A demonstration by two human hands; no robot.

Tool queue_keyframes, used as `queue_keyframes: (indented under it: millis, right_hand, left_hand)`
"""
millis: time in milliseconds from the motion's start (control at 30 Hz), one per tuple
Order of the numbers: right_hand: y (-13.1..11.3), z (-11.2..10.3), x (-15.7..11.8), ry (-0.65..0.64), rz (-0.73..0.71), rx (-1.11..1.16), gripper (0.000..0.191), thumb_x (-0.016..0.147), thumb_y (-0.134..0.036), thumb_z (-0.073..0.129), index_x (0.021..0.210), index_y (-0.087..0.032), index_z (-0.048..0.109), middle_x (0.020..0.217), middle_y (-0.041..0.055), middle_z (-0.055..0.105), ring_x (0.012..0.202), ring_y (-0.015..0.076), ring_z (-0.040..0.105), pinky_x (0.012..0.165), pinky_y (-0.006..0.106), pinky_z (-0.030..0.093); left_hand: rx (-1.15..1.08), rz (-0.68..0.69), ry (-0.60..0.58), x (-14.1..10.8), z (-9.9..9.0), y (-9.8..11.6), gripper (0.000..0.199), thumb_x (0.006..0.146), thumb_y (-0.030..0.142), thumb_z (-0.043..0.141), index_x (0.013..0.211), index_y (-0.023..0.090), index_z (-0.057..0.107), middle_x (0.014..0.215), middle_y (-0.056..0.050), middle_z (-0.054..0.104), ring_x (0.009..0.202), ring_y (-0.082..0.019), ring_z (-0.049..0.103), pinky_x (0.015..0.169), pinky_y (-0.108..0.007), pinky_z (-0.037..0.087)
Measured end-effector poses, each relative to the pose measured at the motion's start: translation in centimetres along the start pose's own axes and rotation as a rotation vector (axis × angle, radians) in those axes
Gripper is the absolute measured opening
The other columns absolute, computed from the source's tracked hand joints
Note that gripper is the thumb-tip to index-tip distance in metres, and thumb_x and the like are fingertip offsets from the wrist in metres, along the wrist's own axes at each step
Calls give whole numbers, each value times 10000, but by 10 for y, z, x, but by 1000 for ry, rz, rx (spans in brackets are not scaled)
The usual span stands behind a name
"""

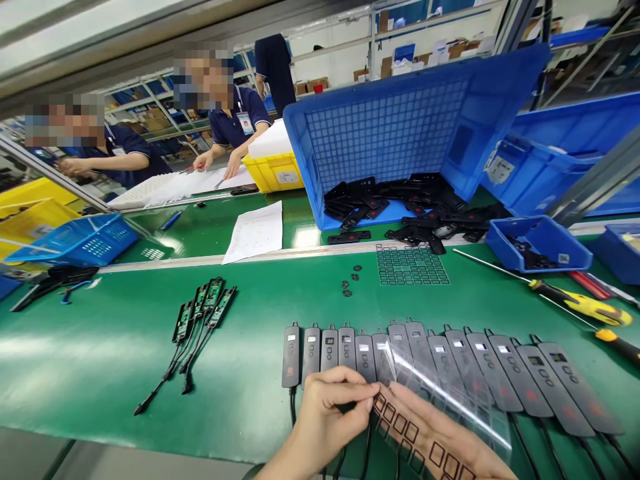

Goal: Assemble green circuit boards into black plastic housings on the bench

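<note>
Head view: both hands [327, 410] hold clear sheet [443, 400], long axis slanting down-right

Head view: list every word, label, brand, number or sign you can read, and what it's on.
None reads clearly.
Too small or blurred:
Red marks on grey remotes
Their screens
White label on yellow bin
White labels on blue bins
Writing on paper sheet
Chest badge

Clear, glossy plastic sheet [453, 400] here, with rows of thin black rectangular outlines [407, 427] and a few gaps between them. It's up off the near right side of the worktop [250, 373], tilted and a bit curved — bright glare streak along it — left hand [333, 408] pinching one corner.
</note>
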State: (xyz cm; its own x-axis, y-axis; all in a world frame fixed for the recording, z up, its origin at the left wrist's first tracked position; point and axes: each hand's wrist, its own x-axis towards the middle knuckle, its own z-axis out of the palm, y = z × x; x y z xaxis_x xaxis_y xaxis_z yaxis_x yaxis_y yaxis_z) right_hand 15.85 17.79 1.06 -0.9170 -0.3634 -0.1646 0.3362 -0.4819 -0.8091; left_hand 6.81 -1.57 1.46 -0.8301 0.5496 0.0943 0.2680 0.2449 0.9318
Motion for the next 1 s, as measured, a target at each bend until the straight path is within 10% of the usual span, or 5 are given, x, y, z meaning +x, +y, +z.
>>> queue_keyframes:
  millis: [167, 433, 1000]
  right_hand:
    - [-2, -10, -2, 38, 40, 63, 744, 714, -246, 565, 1435, -276, 384, 1483, -27, 387, 1401, 242, 227, 1149, 382, 161]
    - [-1, -25, -4, 164, -63, 55, 693, 752, -226, 487, 1436, -270, 388, 1490, -24, 383, 1410, 253, 238, 1161, 435, 191]
    - [1, -18, -1, 198, -23, 168, 703, 690, -215, 500, 1389, -291, 467, 1407, 2, 503, 1355, 275, 365, 1123, 468, 298]
  left_hand:
    - [16, 8, 4, 15, -16, -13, 177, 814, 149, 631, 912, 215, 763, 803, -54, 716, 701, -148, 667, 614, -232, 541]
    - [845, 510, 42, 36, -38, -50, 200, 921, 126, 489, 1013, 143, 665, 924, -85, 705, 786, -195, 647, 679, -324, 557]
    - [1150, 497, -108, 33, -29, -39, 315, 936, 74, 353, 1148, 88, 585, 1004, -134, 673, 927, -245, 619, 801, -393, 530]
